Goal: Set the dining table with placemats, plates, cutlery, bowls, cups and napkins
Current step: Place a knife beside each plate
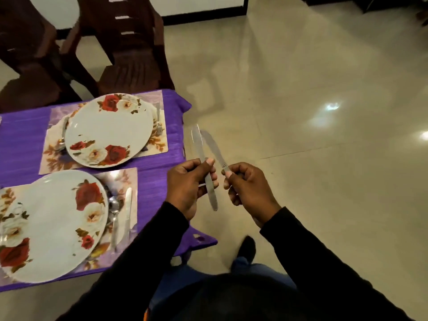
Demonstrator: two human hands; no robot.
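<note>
My left hand (188, 186) grips a table knife (198, 144) by its middle, blade pointing away from me. My right hand (249, 188) pinches the handle of a second knife (214, 147), its blade crossing toward the first. Both hands hover beyond the table's right edge, over the floor. On the purple tablecloth (20, 144) lie two floral placemats. The far placemat (159, 144) carries a rose-patterned plate (108, 133) with a fork (158, 121) on its right. The near placemat (129, 179) holds another plate (51, 225), with a spoon (114, 212) and a knife (128, 209) beside it.
Two dark brown plastic chairs (129, 54) stand at the far side of the table. Glossy beige floor tiles (324, 112) spread to the right. My foot (246, 249) shows below the hands, next to the table's near corner (203, 239).
</note>
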